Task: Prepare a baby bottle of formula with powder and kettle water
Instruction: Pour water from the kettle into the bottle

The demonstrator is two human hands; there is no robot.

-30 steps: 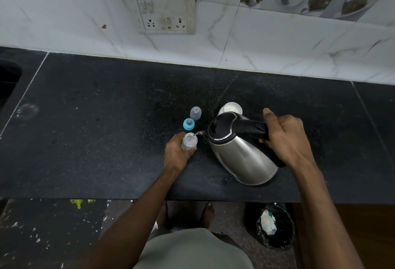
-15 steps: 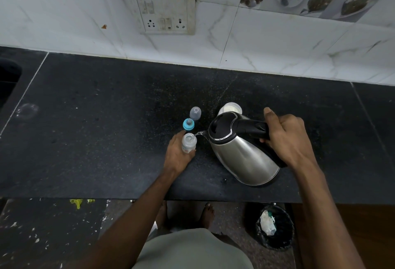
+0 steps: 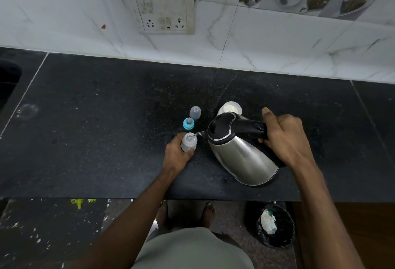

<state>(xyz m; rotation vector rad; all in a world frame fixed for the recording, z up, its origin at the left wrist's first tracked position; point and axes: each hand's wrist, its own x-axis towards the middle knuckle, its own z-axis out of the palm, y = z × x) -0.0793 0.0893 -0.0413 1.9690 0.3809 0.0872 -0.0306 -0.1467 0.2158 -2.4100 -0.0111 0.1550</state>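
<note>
Head view — kettle tilted, spout toward upright bottle.

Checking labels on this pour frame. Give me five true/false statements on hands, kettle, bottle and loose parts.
1. The right hand grips the kettle by its black handle. True.
2. The kettle stands upright on the counter. False: it is tilted, its spout over the bottle mouth.
3. The left hand holds the bottle. True.
4. The blue-ringed nipple is screwed onto the bottle. False: it stands apart on the counter, behind the bottle.
5. The clear cap lies in the floor bin. False: it stands on the counter behind the nipple.
</note>
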